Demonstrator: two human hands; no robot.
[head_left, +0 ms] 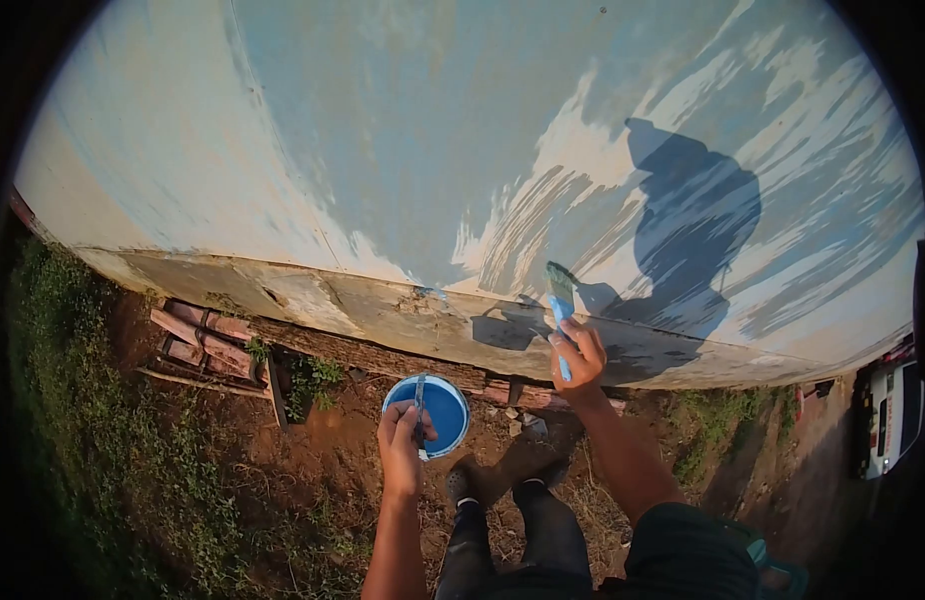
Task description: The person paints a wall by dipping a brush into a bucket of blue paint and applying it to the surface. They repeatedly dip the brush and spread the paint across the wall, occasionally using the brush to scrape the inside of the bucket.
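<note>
My right hand [581,356] is closed round the blue handle of a paintbrush [562,308]. The brush points up and away, its bristles overlapping the lower part of the wall [403,140] at the edge of the streaky paint. Grey-blue paint covers much of the wall, with pale patches showing between the strokes. Lower left of the brush, my left hand [401,440] is wrapped round the dark, narrow handle that spans a round bucket [465,422] from rim to rim. Blue paint [445,410] shows inside the bucket, partly hidden by my fingers.
Along the wall's foot runs a rough, stained ledge [363,312]. Wooden planks [213,345] lie at the left beside green weeds [113,440]. My feet stand on bare soil near small stones [523,423]. A white vehicle [891,420] is at the far right, and my shadow falls on the wall.
</note>
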